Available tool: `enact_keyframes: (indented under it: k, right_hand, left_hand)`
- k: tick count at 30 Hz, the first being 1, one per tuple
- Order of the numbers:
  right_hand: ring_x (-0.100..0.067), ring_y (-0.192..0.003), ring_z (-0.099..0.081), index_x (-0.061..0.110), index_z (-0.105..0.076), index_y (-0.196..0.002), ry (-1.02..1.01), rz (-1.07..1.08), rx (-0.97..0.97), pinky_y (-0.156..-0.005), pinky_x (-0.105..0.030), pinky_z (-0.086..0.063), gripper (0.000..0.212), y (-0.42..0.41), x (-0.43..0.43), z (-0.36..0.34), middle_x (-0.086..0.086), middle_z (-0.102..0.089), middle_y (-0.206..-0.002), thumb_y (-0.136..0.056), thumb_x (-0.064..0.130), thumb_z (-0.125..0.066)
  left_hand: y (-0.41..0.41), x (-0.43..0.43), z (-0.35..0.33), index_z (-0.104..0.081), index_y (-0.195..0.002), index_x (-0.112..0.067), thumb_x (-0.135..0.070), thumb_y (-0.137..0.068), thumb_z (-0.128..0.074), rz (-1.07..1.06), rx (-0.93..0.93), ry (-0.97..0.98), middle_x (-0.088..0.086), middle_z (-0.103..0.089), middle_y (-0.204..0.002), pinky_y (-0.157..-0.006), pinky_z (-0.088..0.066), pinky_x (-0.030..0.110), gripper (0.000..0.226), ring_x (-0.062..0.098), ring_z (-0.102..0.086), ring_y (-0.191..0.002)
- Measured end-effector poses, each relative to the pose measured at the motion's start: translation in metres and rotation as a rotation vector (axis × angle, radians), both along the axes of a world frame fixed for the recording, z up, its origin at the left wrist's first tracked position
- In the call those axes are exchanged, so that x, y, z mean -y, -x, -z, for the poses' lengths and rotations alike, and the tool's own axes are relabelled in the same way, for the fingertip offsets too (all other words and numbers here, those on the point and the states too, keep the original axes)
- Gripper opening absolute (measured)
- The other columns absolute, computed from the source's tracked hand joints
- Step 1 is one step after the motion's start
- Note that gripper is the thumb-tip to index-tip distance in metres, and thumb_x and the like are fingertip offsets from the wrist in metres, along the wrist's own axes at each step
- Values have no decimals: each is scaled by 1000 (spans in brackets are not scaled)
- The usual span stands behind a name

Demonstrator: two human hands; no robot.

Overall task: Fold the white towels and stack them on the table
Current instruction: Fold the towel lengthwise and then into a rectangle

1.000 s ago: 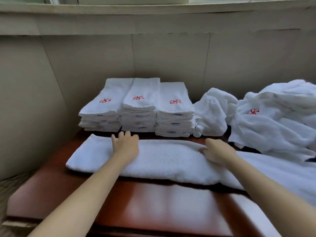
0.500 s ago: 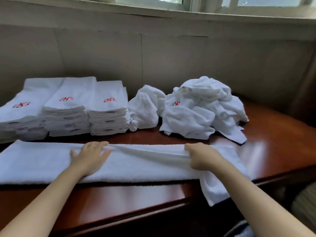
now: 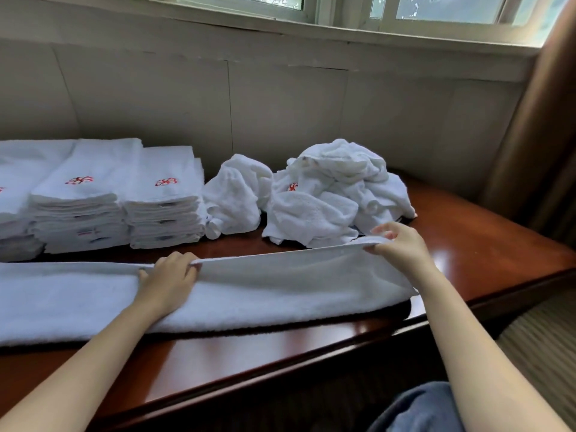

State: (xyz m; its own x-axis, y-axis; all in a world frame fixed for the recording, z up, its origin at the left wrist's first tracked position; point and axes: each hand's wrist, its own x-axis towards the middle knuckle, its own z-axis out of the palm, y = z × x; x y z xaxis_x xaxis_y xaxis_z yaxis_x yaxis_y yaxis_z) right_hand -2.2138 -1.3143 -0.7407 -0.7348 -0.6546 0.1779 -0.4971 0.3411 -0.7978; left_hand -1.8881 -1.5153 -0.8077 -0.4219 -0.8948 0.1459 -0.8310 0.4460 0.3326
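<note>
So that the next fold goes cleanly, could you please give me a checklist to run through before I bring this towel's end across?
1. Right hand pinches the raised far edge of the long towel: ok.
2. Left hand grips that edge mid-length: ok.
3. Towel's left end lies flat: cannot tell, out of frame.
4. Crumpled pile apart from the raised edge: cannot tell.
5. Folded stacks tidy: ok.

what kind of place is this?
Likely a hotel room, not certain: stacks of identical folded towels with the same red logo, on a polished wooden table under a window.
</note>
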Motion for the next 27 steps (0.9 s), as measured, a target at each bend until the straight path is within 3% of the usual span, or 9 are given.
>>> enact_keyframes:
  k: [5,8,11,13,15,17,21,24,27]
  right_hand:
    - [-15,-67,-48,8,-67,-69,260,170,-4,-63,-27,-36,4,12,1,1,0,-54,-65,-71,10,-64]
    - [-17,-67,-40,-7,-59,-79,238,123,59,-62,-30,-31,13,20,0,11,-6,-46,-67,-77,6,-58]
    - [-19,-73,-46,-2,-59,-81,136,74,45,-63,-30,-34,15,15,-3,16,-5,-52,-72,-89,9,-55]
    - [-19,-76,-52,3,-63,-85,118,25,212,-66,-30,-40,20,18,-9,9,-5,-59,-77,-95,17,-54]
    - [-21,-74,-61,4,-68,-88,61,-100,565,-68,-32,-46,23,25,-19,-1,-10,-67,-83,-95,22,-56]
    - [-20,-69,-65,6,-68,-87,-81,-123,688,-64,-29,-49,20,29,-22,-1,-8,-70,-81,-94,23,-58]
    - [-20,-79,-51,7,-55,-80,-496,106,13,-67,-24,-35,24,32,-10,27,-9,-55,-84,-93,27,-55]
    - [-28,-89,-55,4,-56,-76,-457,160,-45,-68,-26,-33,34,36,-7,39,-19,-58,-90,-97,29,-47]
    - [-36,-114,-51,-1,-55,-113,-459,233,-87,-81,-34,-39,38,37,-2,39,-22,-56,-121,-101,30,-37]
  left_hand:
    - [3,2,0,-54,-103,-30,-32,-100,-31,-5,48,-8,0,-51,-114,-98,-32,54,22,25,-46,-114]
    - [3,3,0,-53,-105,-30,-33,-100,-31,-12,50,-14,0,-50,-117,-98,-32,53,23,25,-45,-115]
    - [6,4,-2,-55,-106,-26,-31,-99,-34,-23,30,-2,1,-52,-117,-97,-33,52,23,26,-45,-115]
    - [5,6,-5,-58,-101,-24,-31,-98,-38,-50,-68,15,4,-56,-114,-95,-36,50,21,27,-48,-112]
    - [3,11,-7,-57,-91,-21,-35,-97,-42,-70,-143,24,6,-62,-108,-90,-42,47,21,29,-51,-107]
    - [1,14,-8,-56,-90,-24,-42,-96,-43,-82,-119,-16,4,-63,-105,-88,-43,45,23,28,-51,-105]
    - [2,15,-1,-54,-110,-29,-44,-96,-41,-92,50,-23,-1,-56,-119,-94,-35,45,24,24,-46,-115]
    - [4,15,3,-53,-112,-29,-40,-99,-38,-92,-10,6,-2,-56,-122,-95,-31,46,23,23,-44,-116]
    - [3,17,2,-53,-96,-27,-37,-101,-33,-91,-50,22,-2,-59,-112,-90,-32,44,23,22,-45,-110]
